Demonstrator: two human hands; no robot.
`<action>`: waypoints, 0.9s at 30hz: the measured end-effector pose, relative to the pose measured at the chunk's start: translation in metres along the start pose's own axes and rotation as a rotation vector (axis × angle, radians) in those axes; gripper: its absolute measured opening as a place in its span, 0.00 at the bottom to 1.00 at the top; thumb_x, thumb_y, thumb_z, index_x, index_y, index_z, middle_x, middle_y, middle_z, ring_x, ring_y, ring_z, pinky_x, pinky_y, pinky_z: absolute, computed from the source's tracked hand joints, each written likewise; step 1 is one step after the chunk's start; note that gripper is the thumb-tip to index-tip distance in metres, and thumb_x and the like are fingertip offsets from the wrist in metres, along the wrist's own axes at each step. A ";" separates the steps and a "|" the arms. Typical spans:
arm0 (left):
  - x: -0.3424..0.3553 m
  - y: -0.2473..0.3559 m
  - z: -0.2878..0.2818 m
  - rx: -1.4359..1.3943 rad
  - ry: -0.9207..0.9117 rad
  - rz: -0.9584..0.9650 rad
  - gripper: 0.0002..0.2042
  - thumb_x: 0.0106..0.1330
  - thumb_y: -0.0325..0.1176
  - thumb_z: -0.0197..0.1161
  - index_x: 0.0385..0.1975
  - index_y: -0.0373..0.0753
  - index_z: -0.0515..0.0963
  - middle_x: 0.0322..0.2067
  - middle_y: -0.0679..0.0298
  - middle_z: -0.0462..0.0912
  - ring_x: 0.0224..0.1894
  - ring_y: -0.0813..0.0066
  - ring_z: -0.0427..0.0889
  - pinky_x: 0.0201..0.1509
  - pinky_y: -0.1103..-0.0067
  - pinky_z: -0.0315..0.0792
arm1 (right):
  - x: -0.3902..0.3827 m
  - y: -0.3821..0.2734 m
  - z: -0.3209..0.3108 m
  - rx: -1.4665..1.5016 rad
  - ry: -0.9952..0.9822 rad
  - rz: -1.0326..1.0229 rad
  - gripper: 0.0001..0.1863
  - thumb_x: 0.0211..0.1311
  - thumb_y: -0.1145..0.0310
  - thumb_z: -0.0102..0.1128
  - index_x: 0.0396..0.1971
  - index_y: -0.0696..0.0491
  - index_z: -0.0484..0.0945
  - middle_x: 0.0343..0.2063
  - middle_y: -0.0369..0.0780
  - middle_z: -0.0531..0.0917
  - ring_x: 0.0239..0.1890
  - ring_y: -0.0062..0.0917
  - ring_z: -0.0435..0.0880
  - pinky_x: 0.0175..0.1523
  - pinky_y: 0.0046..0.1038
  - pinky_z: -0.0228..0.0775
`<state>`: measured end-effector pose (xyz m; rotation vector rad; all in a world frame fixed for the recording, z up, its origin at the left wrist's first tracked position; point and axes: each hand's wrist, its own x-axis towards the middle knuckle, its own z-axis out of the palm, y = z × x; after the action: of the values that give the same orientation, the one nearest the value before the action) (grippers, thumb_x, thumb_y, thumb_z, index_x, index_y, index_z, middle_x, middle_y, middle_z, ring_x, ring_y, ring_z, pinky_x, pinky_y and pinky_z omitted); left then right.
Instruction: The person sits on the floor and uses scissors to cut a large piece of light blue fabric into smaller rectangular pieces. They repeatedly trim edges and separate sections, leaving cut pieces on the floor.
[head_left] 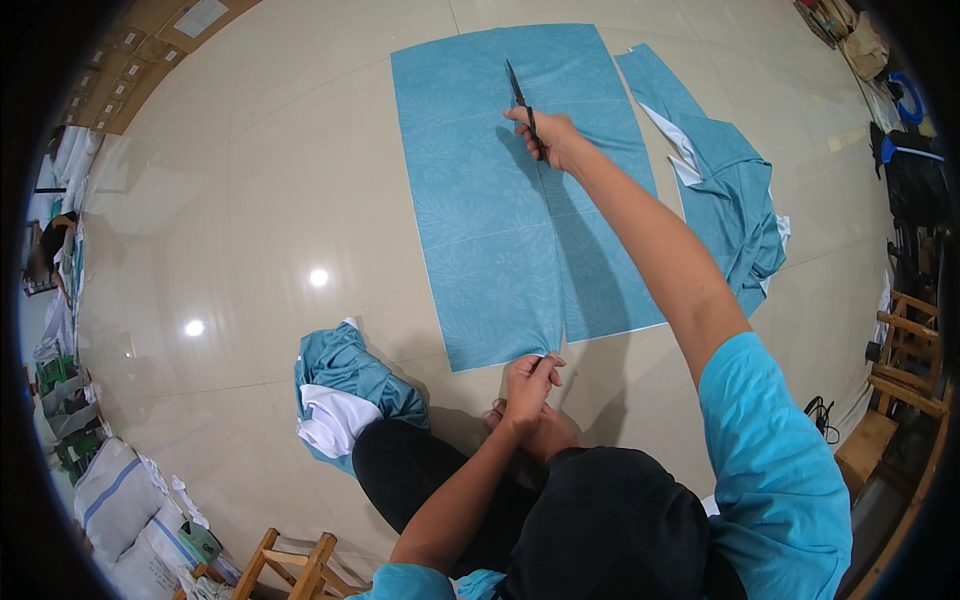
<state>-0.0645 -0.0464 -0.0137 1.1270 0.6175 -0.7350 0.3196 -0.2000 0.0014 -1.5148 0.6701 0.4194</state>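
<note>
A large light-blue sheet of fabric (480,200) with a faint leaf pattern lies flat on the tiled floor in front of me. My right arm reaches far across it, and my right hand (552,142) grips black-handled scissors (516,86), blades pointing away, above its far half. A line runs from the scissors toward the near edge, where the fabric parts in a narrow slit. Beside that slit, my left hand (532,382) pinches the near edge with closed fingers. My bare foot (548,432) is just behind the left hand, partly hidden by it.
Crumpled blue fabric (735,185) with white undersides lies right of the sheet; a blue-and-white bundle (340,405) sits near my left knee. Wooden stools (300,562), white sacks (115,500) and cardboard boxes (130,60) line the left. Wooden furniture (885,430) and a black cord (822,418) are at right.
</note>
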 end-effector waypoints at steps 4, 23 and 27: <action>0.002 -0.002 0.000 -0.003 0.004 0.001 0.13 0.81 0.35 0.62 0.38 0.32 0.86 0.22 0.69 0.78 0.18 0.91 0.62 0.23 0.86 0.55 | 0.007 -0.007 0.001 -0.001 -0.008 -0.017 0.22 0.56 0.53 0.83 0.30 0.55 0.82 0.21 0.34 0.76 0.21 0.19 0.73 0.24 0.24 0.65; 0.003 -0.004 -0.001 -0.005 0.009 -0.023 0.12 0.81 0.35 0.63 0.38 0.31 0.85 0.22 0.69 0.79 0.17 0.91 0.60 0.21 0.85 0.53 | 0.021 -0.013 0.002 -0.054 0.001 -0.024 0.16 0.57 0.63 0.83 0.29 0.55 0.82 0.24 0.36 0.81 0.22 0.18 0.75 0.25 0.24 0.67; 0.003 -0.004 -0.001 0.006 0.013 -0.020 0.12 0.81 0.35 0.62 0.39 0.31 0.85 0.22 0.69 0.79 0.17 0.91 0.60 0.22 0.85 0.52 | 0.023 -0.013 0.001 -0.060 0.001 -0.022 0.17 0.58 0.62 0.82 0.29 0.56 0.82 0.23 0.36 0.80 0.21 0.18 0.75 0.25 0.24 0.68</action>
<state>-0.0664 -0.0475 -0.0183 1.1330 0.6385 -0.7474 0.3453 -0.2031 -0.0030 -1.5779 0.6461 0.4260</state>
